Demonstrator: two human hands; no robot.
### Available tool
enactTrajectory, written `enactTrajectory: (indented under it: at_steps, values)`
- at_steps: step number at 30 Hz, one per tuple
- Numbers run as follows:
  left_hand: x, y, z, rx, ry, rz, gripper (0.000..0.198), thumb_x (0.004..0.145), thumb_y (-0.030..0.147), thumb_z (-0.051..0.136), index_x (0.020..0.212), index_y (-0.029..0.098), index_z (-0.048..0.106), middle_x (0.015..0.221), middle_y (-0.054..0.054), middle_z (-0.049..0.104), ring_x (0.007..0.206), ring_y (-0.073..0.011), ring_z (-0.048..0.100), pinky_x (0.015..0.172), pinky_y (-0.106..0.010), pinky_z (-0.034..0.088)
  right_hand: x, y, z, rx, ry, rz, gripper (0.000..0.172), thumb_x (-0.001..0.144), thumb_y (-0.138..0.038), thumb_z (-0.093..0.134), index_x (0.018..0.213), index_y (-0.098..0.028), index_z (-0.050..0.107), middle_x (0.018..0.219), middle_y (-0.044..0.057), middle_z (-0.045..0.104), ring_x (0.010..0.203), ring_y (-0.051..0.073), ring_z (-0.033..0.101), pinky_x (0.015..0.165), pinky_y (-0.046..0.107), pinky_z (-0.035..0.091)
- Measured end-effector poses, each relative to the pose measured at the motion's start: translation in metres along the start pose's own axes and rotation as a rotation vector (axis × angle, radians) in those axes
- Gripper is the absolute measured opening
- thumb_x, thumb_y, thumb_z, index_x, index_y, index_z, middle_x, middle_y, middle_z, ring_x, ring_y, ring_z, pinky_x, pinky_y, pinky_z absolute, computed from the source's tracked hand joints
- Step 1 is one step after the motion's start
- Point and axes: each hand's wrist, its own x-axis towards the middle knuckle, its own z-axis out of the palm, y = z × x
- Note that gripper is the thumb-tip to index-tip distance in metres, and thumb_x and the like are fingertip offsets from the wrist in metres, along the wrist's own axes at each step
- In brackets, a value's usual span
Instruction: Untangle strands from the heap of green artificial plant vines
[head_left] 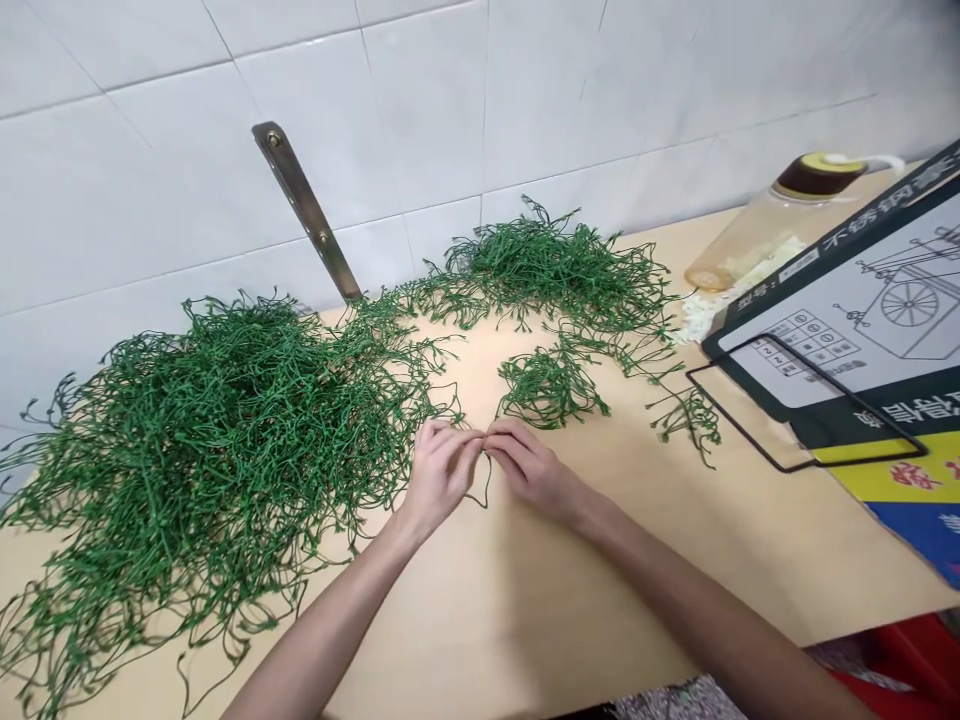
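My left hand [444, 462] and my right hand [534, 468] meet fingertip to fingertip over the table's middle. Both are closed in a pinch on one thin green stem [487, 485], whose loose end curls down below the fingers. Its pinched part is hidden. To the left spreads a large tangled heap of green stems with small forked tips [225, 440]. A second heap [555, 260] lies at the back against the wall. Just beyond my right hand sits a small bunch of the same stems [551, 385].
A pale wooden table [450, 630] meets a tiled wall [420, 110]. A metal strip [307, 210] leans there behind the heaps. On the right are a clear bottle [757, 235], a printed box [885, 300], a black wire frame [787, 465] and a few stray stems [690, 420].
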Motion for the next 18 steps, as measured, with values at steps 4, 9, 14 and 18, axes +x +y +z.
enactTrajectory:
  at_steps: [4, 9, 14, 18]
  values:
    - [0.0, -0.002, 0.0, 0.003, -0.029, 0.039, 0.015, 0.092, 0.03, 0.06, 0.097, 0.019, 0.069, 0.081, -0.006, 0.07, 0.087, -0.0209, 0.05, 0.08, -0.036, 0.046, -0.001, 0.002, -0.001, -0.019, 0.033, 0.019, 0.025, 0.097, -0.011, 0.044, 0.115, -0.022, 0.057, 0.1, 0.009, 0.061, 0.097, 0.02, 0.063, 0.087, 0.037, 0.057]
    - [-0.001, 0.001, -0.003, -0.02, -0.024, 0.085, 0.015, 0.092, 0.028, 0.058, 0.082, 0.018, 0.064, 0.08, -0.005, 0.065, 0.086, -0.0193, 0.053, 0.078, -0.034, 0.048, -0.001, 0.006, -0.005, -0.083, 0.121, 0.0, 0.022, 0.094, -0.008, 0.048, 0.109, -0.019, 0.06, 0.1, 0.011, 0.062, 0.098, 0.02, 0.064, 0.087, 0.036, 0.058]
    - [-0.007, -0.005, 0.0, -0.113, 0.195, -0.055, 0.023, 0.097, 0.024, 0.047, 0.112, 0.018, 0.064, 0.098, -0.009, 0.068, 0.088, -0.0171, 0.062, 0.08, -0.032, 0.052, -0.001, 0.009, -0.011, -0.118, 0.058, -0.097, 0.023, 0.091, -0.006, 0.052, 0.107, -0.019, 0.064, 0.105, 0.012, 0.071, 0.095, 0.019, 0.07, 0.084, 0.031, 0.062]
    - [-0.009, -0.01, 0.005, -0.201, 0.33, -0.199, 0.058, 0.097, 0.025, 0.05, 0.15, 0.023, 0.029, 0.128, -0.014, 0.06, 0.104, -0.0179, 0.064, 0.088, -0.033, 0.054, -0.001, 0.001, -0.013, -0.127, 0.052, -0.219, 0.018, 0.088, -0.01, 0.059, 0.103, -0.019, 0.064, 0.111, 0.014, 0.073, 0.096, 0.019, 0.073, 0.079, 0.029, 0.063]
